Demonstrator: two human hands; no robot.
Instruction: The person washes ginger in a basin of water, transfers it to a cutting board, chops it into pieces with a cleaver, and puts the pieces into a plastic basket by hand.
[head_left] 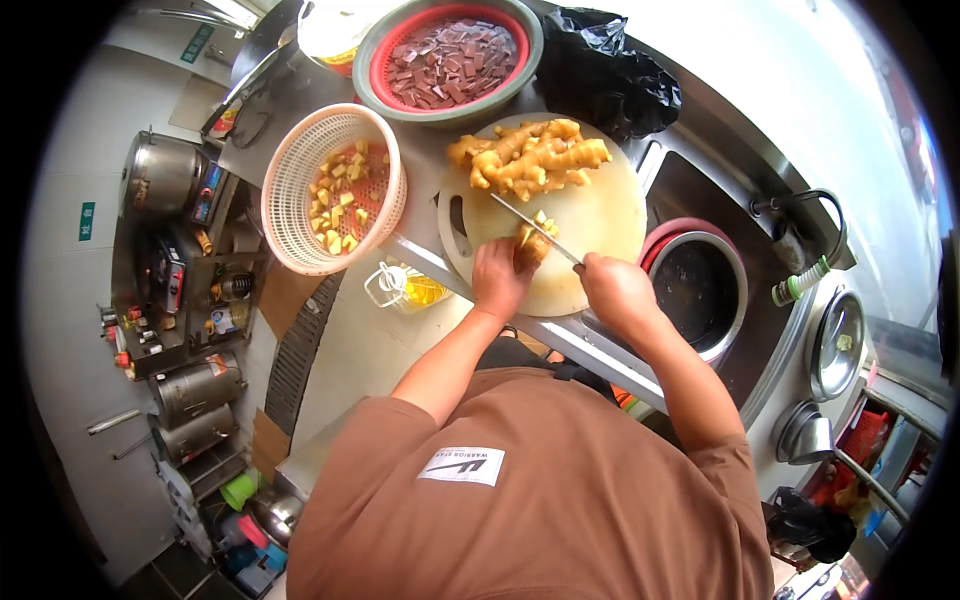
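On a round cutting board [600,215], my left hand [501,281] is closed on a piece of ginger [532,247]. My right hand [618,290] is wrapped round the handle of a knife [537,229], whose blade points up and left across the board, beside the ginger piece. A few pale cut bits [543,218] lie against the blade. Large ginger roots [535,160] rest on the far part of the board. Left of the board, a pink-white basket [282,187] holds several yellow chunks [337,195].
Behind the board stand a red colander [378,68] of dark red slices in a grey basin [540,50] and a black plastic bag [610,75]. At the right is a sink with a metal pot [742,290]. A bottle of yellow liquid [410,287] is below the counter edge.
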